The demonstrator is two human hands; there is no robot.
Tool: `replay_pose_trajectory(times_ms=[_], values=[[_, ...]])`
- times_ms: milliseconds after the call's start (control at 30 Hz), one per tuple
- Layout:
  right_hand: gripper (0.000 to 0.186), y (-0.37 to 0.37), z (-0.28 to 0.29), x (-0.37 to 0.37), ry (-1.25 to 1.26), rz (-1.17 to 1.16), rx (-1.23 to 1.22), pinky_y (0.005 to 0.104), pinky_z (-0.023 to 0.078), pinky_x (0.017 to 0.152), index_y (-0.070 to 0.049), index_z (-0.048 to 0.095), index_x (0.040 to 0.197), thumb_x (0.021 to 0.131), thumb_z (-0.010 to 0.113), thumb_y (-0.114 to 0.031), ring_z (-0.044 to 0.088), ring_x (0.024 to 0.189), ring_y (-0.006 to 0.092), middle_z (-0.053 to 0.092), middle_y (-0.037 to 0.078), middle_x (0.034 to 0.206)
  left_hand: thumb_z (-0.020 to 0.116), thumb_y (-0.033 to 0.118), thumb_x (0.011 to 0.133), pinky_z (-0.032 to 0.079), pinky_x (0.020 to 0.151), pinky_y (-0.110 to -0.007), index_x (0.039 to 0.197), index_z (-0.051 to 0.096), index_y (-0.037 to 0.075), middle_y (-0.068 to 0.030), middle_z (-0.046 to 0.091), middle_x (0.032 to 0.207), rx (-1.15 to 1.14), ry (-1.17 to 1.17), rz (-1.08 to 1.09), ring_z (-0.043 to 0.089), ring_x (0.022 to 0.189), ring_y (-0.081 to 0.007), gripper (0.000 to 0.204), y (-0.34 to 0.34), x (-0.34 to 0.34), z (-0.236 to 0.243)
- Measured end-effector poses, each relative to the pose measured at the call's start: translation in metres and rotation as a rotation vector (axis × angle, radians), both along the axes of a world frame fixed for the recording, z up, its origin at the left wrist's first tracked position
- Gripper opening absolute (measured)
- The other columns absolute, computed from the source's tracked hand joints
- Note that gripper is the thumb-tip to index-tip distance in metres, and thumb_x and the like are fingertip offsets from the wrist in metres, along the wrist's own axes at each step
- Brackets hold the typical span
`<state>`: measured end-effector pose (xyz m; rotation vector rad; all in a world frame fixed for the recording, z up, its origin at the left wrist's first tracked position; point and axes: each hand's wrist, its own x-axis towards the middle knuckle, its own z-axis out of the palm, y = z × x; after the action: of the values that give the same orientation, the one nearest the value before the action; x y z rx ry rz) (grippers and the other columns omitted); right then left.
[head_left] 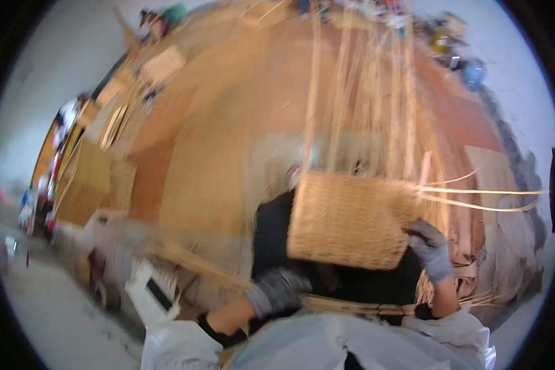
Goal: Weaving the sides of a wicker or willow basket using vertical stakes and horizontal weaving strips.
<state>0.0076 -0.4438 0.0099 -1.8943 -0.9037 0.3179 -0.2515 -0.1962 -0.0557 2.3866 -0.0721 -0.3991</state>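
Note:
A tan woven wicker basket [351, 219] lies across my dark-clothed lap, its flat woven side facing up. Long pale strips [376, 98] run away from its far edge, and a few thin canes [475, 198] stick out from its far right corner. My right hand [430, 250], in a grey glove, is closed at the basket's right edge. My left hand [280, 291], also gloved in grey, is off the basket, just left of its near left corner. Motion smears the left fingers, so their pose is unclear.
Beside my left arm is a white object with a black slot [154, 293]. Woven box-like pieces [86, 182] stand at the left, and a pale woven panel [163, 65] lies farther back. A blue round object [473, 74] sits by the right wall. Loose canes lie near my right forearm.

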Motion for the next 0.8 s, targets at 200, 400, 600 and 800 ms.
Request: replay_pose_trajectory(times_ms=[200,400,600,800], values=[[0.024,0.03,-0.02,-0.106,0.199,0.494,-0.307,0.0314,0.05,0.068,-0.002,0.066,0.084,0.079,0.066,-0.026,0.064,0.073,0.0232,0.066,0.01,0.08,0.051,0.028,0.092,0.046,0.074,-0.031,0.099,0.062,-0.001,-0.0135,0.064,0.087,-0.384,-0.141,1.633,0.059,0.083,-0.0226,0.032,0.103,-0.198,-0.01],[0.037,0.119,-0.053,-0.189,-0.2,0.699,-0.454,0.0391,0.047,0.085,-0.006,0.064,0.099,0.075,0.068,-0.033,0.06,0.093,0.0339,0.063,0.013,0.101,0.068,0.032,0.081,0.049,0.074,-0.029,0.099,0.063,-0.001,-0.0084,0.065,0.091,-1.119,-0.182,1.821,0.059,0.081,-0.0191,0.038,0.068,-0.184,-0.087],[0.031,0.146,-0.038,-0.208,-0.179,0.733,-0.507,0.0396,0.048,0.08,-0.004,0.063,0.099,0.077,0.064,-0.027,0.06,0.092,0.0313,0.063,0.013,0.099,0.072,0.016,0.077,0.05,0.066,-0.027,0.093,0.065,0.001,-0.0062,0.065,0.083,-1.134,-0.348,1.774,0.06,0.072,-0.0153,0.023,0.06,-0.16,-0.044],[0.019,0.146,-0.04,-0.194,-0.273,0.711,-0.364,0.0325,0.049,0.065,-0.002,0.066,0.088,0.071,0.071,-0.008,0.061,0.071,0.0249,0.063,0.012,0.078,0.07,0.015,0.079,0.048,0.059,-0.023,0.093,0.065,0.002,-0.0049,0.065,0.081,-1.135,-0.451,1.717,0.06,0.068,-0.0123,0.02,0.044,-0.147,-0.012]])
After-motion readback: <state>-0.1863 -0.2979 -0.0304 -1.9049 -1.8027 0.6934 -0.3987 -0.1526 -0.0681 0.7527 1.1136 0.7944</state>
